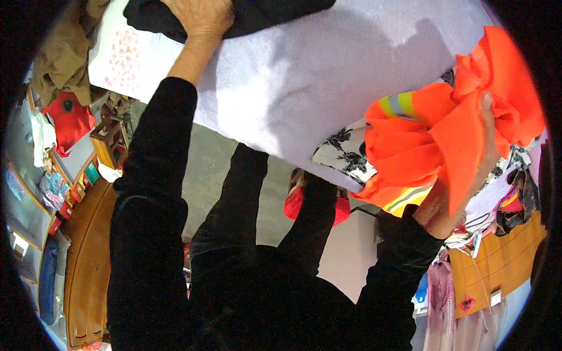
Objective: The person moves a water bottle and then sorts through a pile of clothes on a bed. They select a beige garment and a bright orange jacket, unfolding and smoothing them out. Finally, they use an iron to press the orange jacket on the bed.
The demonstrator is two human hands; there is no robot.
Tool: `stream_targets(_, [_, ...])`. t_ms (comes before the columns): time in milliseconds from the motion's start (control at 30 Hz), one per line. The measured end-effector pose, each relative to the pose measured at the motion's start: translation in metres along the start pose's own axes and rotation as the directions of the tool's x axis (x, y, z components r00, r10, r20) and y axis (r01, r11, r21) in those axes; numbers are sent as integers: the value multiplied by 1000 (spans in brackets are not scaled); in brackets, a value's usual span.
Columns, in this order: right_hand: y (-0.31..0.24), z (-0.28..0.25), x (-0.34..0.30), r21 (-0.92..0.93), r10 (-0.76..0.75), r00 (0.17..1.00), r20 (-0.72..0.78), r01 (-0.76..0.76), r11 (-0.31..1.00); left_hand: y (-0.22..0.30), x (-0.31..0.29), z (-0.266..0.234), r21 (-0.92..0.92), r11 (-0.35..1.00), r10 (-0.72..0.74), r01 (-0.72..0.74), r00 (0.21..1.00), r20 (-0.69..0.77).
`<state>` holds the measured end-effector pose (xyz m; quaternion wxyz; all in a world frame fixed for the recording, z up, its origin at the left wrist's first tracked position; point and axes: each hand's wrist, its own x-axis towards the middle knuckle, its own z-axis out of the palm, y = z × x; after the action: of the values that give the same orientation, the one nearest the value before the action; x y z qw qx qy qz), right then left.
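Far left on the white cloth (328,82), left hand (202,14) is on a black cloth (275,13); fingers run out of view, can't tell if gripping. Far right, right hand (490,143) is clamped on a bunched orange garment (404,143) with yellow-silver strips, lying partly over a black-and-white patterned cloth (345,149). Hands well apart. Red cloth (67,123) off left.

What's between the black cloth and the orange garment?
Just the pale cover, partly shadowed, between black cloth and orange garment; shows in the head view.
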<state>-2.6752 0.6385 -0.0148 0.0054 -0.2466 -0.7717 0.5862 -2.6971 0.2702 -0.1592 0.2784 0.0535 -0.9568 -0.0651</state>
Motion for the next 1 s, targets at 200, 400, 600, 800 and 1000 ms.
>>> stream_targets(200, [110,29,-30,-316,-417,860,295,500,806,-19,11,-13,-119,993,1,-4,1000,-31])
stream_targets(400, [120,21,-25,-378,-533,783,321,622,685,41,-32,-137,-575,801,-182,167,983,31])
stream_targets(600, [127,25,-29,-396,-532,786,315,618,679,140,-196,-220,-633,604,283,484,612,738])
stream_targets(800, [136,27,-26,-365,-604,751,267,658,658,199,-319,-203,-534,837,545,118,-255,799])
stream_targets(1000, [136,29,-28,-320,-555,798,235,603,731,233,-404,-141,-713,659,672,241,238,701])
